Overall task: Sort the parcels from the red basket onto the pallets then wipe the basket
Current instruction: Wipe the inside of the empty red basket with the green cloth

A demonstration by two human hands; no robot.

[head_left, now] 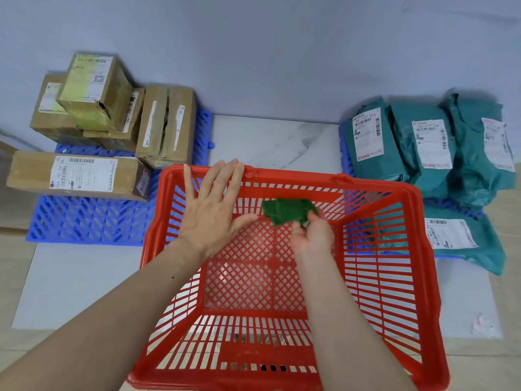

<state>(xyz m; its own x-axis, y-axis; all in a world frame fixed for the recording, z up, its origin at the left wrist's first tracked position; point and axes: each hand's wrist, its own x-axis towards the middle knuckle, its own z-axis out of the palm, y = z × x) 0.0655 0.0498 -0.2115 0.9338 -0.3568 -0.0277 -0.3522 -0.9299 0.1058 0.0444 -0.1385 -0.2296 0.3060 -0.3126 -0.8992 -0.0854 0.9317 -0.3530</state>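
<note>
The red basket (pixel 400 280) stands on the floor in front of me with no parcels inside. My right hand (pixel 311 235) is down in it, shut on a folded green cloth (pixel 287 210) held against the far wall's inner side. My left hand (pixel 211 210) hovers flat over the basket's far left corner, fingers spread, holding nothing. Several brown cardboard boxes (pixel 76 174) are stacked on the blue pallet (pixel 90 221) at the left. Several teal mailer bags (pixel 428 148) lie on a second blue pallet (pixel 345 142) at the right.
A white marble-patterned sheet (pixel 276 142) covers the floor under the basket and between the pallets. A grey wall (pixel 253 52) stands close behind everything. Beige floor tiles (pixel 504 306) show at the right edge.
</note>
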